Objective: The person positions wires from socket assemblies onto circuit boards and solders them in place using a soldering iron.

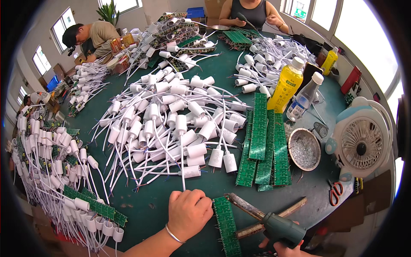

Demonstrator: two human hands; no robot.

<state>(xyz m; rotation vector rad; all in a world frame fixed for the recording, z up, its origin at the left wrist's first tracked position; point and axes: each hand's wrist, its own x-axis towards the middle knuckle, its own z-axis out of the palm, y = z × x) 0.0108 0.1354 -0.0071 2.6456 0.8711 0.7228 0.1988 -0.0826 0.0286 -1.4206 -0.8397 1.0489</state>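
My left hand (188, 212), with a silver bangle at the wrist, is closed near the front edge of the table. Its fingers pinch a white cable (183, 171) that runs up to a white cylindrical lamp holder (181, 124) on the large pile. At the lower right my right hand (282, 249), partly cut off by the frame edge, wraps round a dark green soldering gun (284, 229). The gun's long, stained barrel points up and left, its end close to a green circuit board strip (227, 225). That strip lies between my hands, beside the left one.
A stained bar (295, 206) crosses under the gun. Stacked green boards (259, 128), a bowl (305, 149), bottles (287, 85), a fan (361, 139) and red-handled scissors (335, 192) stand right. Lamp holders with boards (55, 171) hang at left. Two people (252, 15) sit across.
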